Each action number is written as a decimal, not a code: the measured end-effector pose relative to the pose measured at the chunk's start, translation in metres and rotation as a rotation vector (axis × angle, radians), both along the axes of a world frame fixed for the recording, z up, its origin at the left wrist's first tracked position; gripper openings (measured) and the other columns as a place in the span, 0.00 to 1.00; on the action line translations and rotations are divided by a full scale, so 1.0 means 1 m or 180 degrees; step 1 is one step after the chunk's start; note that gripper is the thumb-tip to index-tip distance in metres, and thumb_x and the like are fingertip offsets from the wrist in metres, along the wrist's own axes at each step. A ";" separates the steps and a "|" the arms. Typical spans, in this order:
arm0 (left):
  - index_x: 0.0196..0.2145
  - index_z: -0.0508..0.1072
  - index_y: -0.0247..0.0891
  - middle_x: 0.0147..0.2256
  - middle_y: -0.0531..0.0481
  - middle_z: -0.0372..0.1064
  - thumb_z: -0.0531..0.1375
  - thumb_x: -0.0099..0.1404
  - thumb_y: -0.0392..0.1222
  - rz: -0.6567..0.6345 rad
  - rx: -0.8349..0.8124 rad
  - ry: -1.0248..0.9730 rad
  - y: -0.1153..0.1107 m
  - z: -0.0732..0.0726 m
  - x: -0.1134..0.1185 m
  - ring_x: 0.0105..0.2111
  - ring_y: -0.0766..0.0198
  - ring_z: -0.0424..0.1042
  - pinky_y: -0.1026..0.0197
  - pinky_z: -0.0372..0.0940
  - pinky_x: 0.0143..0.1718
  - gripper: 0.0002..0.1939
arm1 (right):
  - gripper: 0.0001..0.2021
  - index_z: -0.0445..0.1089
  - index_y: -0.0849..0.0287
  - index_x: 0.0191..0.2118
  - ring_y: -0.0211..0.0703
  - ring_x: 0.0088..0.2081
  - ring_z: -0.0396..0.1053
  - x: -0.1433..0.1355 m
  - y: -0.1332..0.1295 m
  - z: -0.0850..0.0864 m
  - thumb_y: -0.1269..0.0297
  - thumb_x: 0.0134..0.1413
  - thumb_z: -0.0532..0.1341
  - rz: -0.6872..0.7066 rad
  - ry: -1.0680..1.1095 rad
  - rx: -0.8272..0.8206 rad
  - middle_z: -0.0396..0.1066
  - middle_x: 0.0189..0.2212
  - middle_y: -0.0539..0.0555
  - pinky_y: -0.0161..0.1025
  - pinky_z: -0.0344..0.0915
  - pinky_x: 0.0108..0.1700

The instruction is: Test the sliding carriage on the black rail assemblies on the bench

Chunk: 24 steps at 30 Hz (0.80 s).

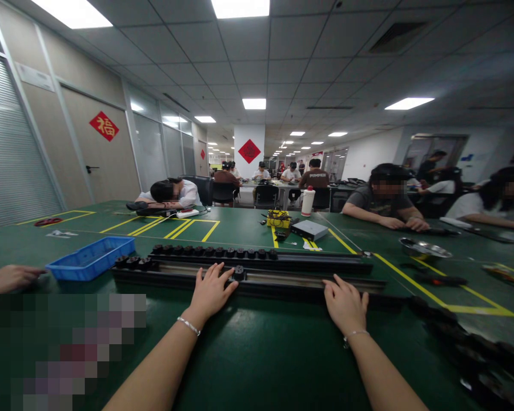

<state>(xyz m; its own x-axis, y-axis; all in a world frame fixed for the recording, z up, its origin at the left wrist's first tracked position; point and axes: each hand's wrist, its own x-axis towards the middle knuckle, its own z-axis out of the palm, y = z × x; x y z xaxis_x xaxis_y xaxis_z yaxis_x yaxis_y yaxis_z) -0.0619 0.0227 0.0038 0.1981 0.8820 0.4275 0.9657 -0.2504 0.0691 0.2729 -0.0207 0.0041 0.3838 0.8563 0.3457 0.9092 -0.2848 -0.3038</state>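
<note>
Green counter fills the foreground, with a dark heap of black parts, blurred, at the near right. Beyond the forearms, the right hand rests at the nearer rail, its grip loose, fingers apart, nothing visibly held. The left hand lies spread at the same rail, its grip apart too, thumb and forefinger beside a single black block in the channel; whether they touch it I cannot tell. Three more blocks sit at that rail's left end, while pale channel floor shows along most of the remainder, so filling looks barely begun here. Behind, the farther rail carries a close row of blocks along its left part, seemingly well advanced, its right part without any. Left of both rails, another person's hand reaches beside a blue tray.
</note>
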 end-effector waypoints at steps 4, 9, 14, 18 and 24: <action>0.54 0.64 0.51 0.59 0.46 0.57 0.47 0.65 0.56 -0.0021 0.0051 -0.0004 0.001 -0.003 0.000 0.59 0.52 0.53 0.38 0.42 0.57 0.22 | 0.25 0.70 0.49 0.48 0.50 0.58 0.52 0.000 -0.001 0.001 0.56 0.58 0.39 0.0017 -0.0003 0.0003 0.58 0.59 0.51 0.63 0.38 0.59; 0.54 0.64 0.48 0.59 0.45 0.57 0.47 0.65 0.55 -0.0028 0.0141 -0.0012 0.001 -0.006 0.000 0.59 0.51 0.54 0.37 0.40 0.58 0.22 | 0.25 0.71 0.49 0.48 0.51 0.58 0.52 0.000 -0.002 0.004 0.55 0.58 0.40 0.0026 0.0037 -0.0055 0.58 0.59 0.51 0.63 0.37 0.59; 0.51 0.67 0.48 0.59 0.45 0.57 0.48 0.65 0.55 -0.0008 0.0146 -0.0008 0.000 -0.006 0.000 0.59 0.51 0.53 0.37 0.40 0.58 0.20 | 0.25 0.70 0.49 0.49 0.51 0.59 0.51 -0.002 -0.003 0.006 0.56 0.58 0.39 0.0008 0.0056 -0.0064 0.58 0.59 0.51 0.62 0.36 0.60; 0.50 0.67 0.49 0.59 0.45 0.57 0.48 0.65 0.54 -0.0041 0.0122 0.0013 0.000 -0.004 0.000 0.59 0.51 0.53 0.36 0.40 0.57 0.19 | 0.26 0.70 0.49 0.50 0.51 0.59 0.51 -0.001 -0.002 0.005 0.55 0.58 0.39 0.0026 0.0084 -0.0109 0.58 0.59 0.51 0.63 0.36 0.60; 0.51 0.66 0.49 0.59 0.45 0.56 0.49 0.65 0.54 -0.0039 0.0101 -0.0004 -0.002 -0.002 0.000 0.59 0.51 0.52 0.36 0.40 0.58 0.20 | 0.25 0.70 0.49 0.49 0.51 0.59 0.51 0.001 0.000 0.003 0.55 0.58 0.40 0.0035 0.0097 -0.0103 0.58 0.59 0.51 0.63 0.36 0.60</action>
